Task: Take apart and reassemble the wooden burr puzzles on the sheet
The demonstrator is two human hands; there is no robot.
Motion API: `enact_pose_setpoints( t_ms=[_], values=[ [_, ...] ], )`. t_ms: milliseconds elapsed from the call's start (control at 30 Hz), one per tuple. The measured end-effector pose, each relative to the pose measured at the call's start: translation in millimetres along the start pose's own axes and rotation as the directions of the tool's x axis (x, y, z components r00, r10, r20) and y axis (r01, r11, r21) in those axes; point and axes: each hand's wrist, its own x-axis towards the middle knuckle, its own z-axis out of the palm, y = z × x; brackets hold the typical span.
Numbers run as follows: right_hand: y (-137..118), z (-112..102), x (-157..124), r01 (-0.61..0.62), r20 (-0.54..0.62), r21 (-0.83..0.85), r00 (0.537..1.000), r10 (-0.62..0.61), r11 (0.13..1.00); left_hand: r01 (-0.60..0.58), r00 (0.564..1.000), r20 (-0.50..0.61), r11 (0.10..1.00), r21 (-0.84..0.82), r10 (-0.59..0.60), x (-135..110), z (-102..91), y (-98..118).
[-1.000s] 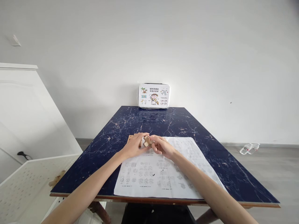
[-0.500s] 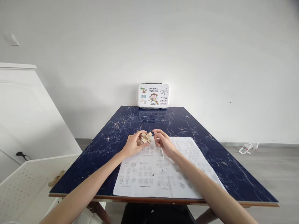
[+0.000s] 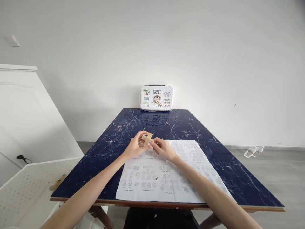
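My left hand (image 3: 134, 148) is closed around a wooden burr puzzle (image 3: 147, 139), a cluster of pale interlocking blocks. One block sticks up from the cluster and another points right. From the right side, my right hand (image 3: 164, 149) pinches the puzzle's near right end between thumb and fingers. Both hands are above the far left part of a large printed instruction sheet (image 3: 154, 194), which shows rows of small grey diagrams. The fingers hide parts of the puzzle.
The sheet lies on a dark blue marbled table (image 3: 114, 133). A white case with cartoon prints (image 3: 156, 98) stands at the table's far edge against the wall. On the left is a white perforated basket (image 3: 21, 187) with wooden pieces (image 3: 56, 183). Clear plastic bottles (image 3: 253, 151) lie on the floor at right.
My right hand has moved left and now grips the puzzle, where before it was apart from it. The puzzle has turned in my left hand.
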Motion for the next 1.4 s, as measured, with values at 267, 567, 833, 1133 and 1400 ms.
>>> enact_pose_setpoints(
  t_ms=[267, 567, 833, 1133, 1400],
  values=[
    [-5, 1, -4, 0.078, -0.117, -0.142, 0.989, -0.095, 0.987, 0.229, 0.964, 0.175, 0.96, -0.158, -0.201, 4, -9.6, -3],
    [-11, 2, -5, 0.137, -0.126, -0.157, 0.98, -0.157, 0.978, 0.24, 0.963, 0.153, 0.966, -0.099, -0.224, 2, -8.0, 5],
    [-15, 1, -7, 0.01, -0.083, -0.097, 0.996, -0.019, 0.995, 0.207, 0.97, 0.15, 0.972, -0.115, -0.189, -2, -1.7, 10],
    [-16, 4, -5, 0.167, -0.094, -0.174, 0.978, -0.185, 0.97, 0.212, 0.972, 0.133, 0.97, -0.122, -0.196, 0, -6.2, 6],
    [-7, 3, -4, 0.197, -0.078, -0.284, 0.97, -0.228, 0.938, 0.205, 0.973, 0.119, 0.977, -0.058, -0.198, 1, -5.3, 8]
  ],
)
